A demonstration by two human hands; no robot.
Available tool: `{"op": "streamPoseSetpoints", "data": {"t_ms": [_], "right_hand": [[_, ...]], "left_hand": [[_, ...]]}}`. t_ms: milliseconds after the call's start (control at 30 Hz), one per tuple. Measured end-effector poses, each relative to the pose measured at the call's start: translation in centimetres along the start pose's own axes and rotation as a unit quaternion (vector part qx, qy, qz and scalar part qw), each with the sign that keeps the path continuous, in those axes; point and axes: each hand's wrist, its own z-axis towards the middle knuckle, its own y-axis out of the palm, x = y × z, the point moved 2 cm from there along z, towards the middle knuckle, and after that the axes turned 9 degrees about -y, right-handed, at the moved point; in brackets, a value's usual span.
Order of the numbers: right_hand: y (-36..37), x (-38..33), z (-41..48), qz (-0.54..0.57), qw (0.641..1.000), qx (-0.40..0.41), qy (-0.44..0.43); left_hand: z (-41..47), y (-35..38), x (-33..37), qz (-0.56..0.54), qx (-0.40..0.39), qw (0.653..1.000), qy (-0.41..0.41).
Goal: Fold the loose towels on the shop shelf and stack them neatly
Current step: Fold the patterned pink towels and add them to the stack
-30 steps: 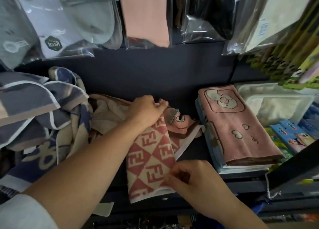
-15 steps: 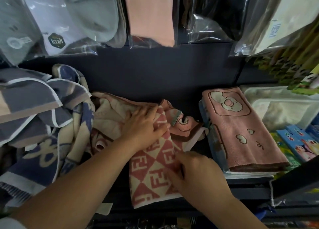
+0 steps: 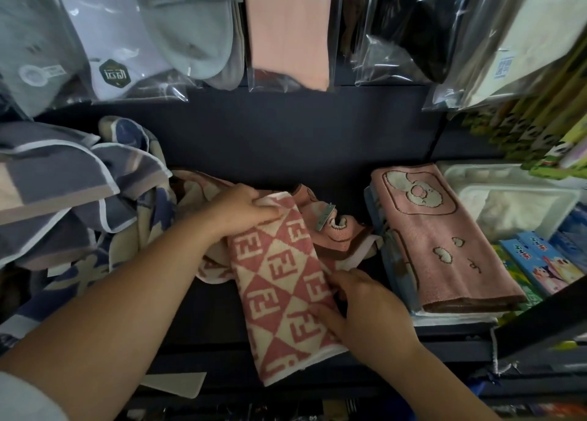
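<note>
Your left hand (image 3: 244, 211) grips the far end of the checked towel (image 3: 279, 281), fingers curled over its top edge. Your right hand (image 3: 365, 306) pinches the same towel's right edge, thumb on top. The checked towel lies lengthwise on the dark shelf (image 3: 203, 312), just left of the folded pink towel (image 3: 438, 239). Well left of the folded pink towel sits a loose blue-grey heap (image 3: 63, 179).

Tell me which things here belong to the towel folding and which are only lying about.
Job: checked towel, held by left hand and right hand; crumpled pink towel; folded pink towel; blue towels.
Lying about: bagged socks; white tray; picture boxes.
</note>
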Motion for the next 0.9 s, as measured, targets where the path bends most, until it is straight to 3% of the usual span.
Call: {"op": "streamPoseSetpoints", "data": {"t_ms": [133, 333, 500, 633, 800, 900], "right_hand": [[-0.7, 0.3, -0.1, 0.053, 0.998, -0.019, 0.011], [-2.9, -0.9, -1.6, 0.206, 0.978, -0.015, 0.016], [-6.7, -1.4, -4.0, 0.358, 0.932, 0.013, 0.058], [-9.1, -0.2, -6.2, 0.438, 0.891, 0.101, 0.063], [-11.7, 2.2, -8.4, 0.377, 0.888, 0.260, 0.038], [-12.7, 3.5, -8.5, 0.215, 0.914, 0.345, 0.018]], "left_hand": [[-0.8, -2.1, -0.1, -0.036, -0.034, 0.999, 0.008], [-2.8, -3.3, 0.5, -0.057, -0.062, 0.993, 0.084], [-3.6, -3.6, 3.8, -0.168, -0.004, 0.976, 0.139], [-2.5, -1.9, 8.1, -0.187, -0.012, 0.969, 0.161], [-0.5, 1.2, 13.9, -0.129, -0.034, 0.971, 0.200], [1.1, 3.2, 17.6, -0.104, -0.031, 0.966, 0.236]]}}
